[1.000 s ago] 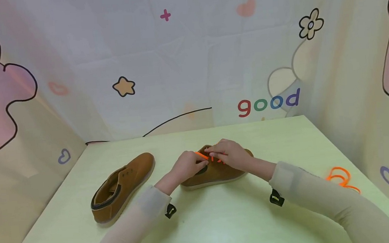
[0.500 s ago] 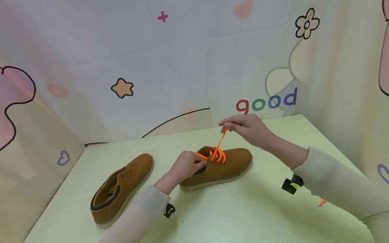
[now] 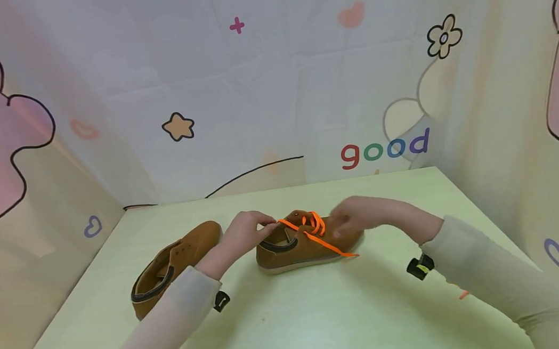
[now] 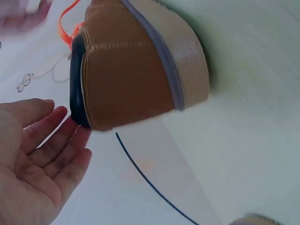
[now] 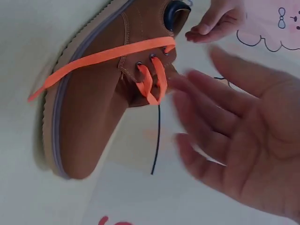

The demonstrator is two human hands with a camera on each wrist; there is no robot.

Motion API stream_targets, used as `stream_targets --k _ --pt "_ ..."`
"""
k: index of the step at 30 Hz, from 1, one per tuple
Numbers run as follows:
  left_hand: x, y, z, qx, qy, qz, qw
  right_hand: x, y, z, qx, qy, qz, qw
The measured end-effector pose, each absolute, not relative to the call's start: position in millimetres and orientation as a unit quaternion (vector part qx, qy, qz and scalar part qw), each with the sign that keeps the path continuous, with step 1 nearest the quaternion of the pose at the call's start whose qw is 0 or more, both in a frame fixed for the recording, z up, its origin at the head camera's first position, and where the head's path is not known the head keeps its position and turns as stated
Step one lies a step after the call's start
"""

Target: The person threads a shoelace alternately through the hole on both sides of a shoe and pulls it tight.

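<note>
A brown shoe (image 3: 313, 250) with a dark collar sits mid-table, its toe pointing right. An orange shoelace (image 3: 329, 244) passes through its eyelets, and one end hangs across the side to the table. Beside the shoe's opening is my left hand (image 3: 247, 232); the left wrist view shows its fingers (image 4: 70, 178) relaxed and parted, near the heel collar, holding nothing. My right hand (image 3: 361, 215), blurred, is over the toe in the head view. In the right wrist view its fingers (image 5: 201, 159) are spread loosely beside the laced eyelets, with no lace in them.
A second brown shoe (image 3: 197, 238), without a lace, stands at the left, partly behind my left forearm. A bit of orange lace (image 3: 463, 294) shows below my right sleeve. A printed curtain (image 3: 265, 90) encloses the pale green table (image 3: 288, 323) at the back and sides.
My right hand pulled the lace up, then let it go and lowered toward the toe. The lace end now lies across the shoe's side. My left hand released the lace and moved left.
</note>
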State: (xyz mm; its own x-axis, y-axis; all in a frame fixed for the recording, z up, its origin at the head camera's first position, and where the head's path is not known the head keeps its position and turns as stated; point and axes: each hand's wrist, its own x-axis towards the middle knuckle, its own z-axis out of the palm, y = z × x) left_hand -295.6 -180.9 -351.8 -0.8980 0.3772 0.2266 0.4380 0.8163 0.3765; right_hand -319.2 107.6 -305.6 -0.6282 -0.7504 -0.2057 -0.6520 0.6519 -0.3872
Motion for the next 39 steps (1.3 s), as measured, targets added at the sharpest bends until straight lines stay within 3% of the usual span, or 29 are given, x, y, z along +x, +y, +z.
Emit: stream_targets --k 3,6,13,17,23,30,39 --pt "-295.8 -187.8 -350.3 -0.207 -0.956 -0.202 0.053 -333.2 79.4 -310.7 -0.375 0.905 -0.184 0.086" --pt "-297.5 -192.5 -352.3 -0.195 -0.959 -0.202 0.038 -346.1 46.7 -319.2 -0.353 0.920 -0.163 0.058" --pt "-299.0 -192.0 -360.1 -0.198 -0.958 -0.205 0.023 -373.9 2.5 -352.5 -0.362 0.917 -0.117 0.119" --pt "-299.1 -189.8 -362.3 -0.209 -0.957 -0.201 0.021 -377.5 4.5 -351.8 -0.350 0.894 -0.247 0.130" --pt "-301.6 -190.1 -352.5 -0.210 -0.961 -0.181 0.000 -374.4 18.7 -321.0 -0.231 0.839 -0.466 0.159" --pt "-317.0 -177.8 -335.0 -0.190 -0.969 -0.156 -0.022 -363.9 43.8 -300.9 -0.233 0.832 -0.480 0.152" --pt "-340.6 -142.0 -335.8 -0.201 -0.965 -0.166 -0.005 -349.7 59.3 -330.3 -0.279 0.905 -0.313 0.077"
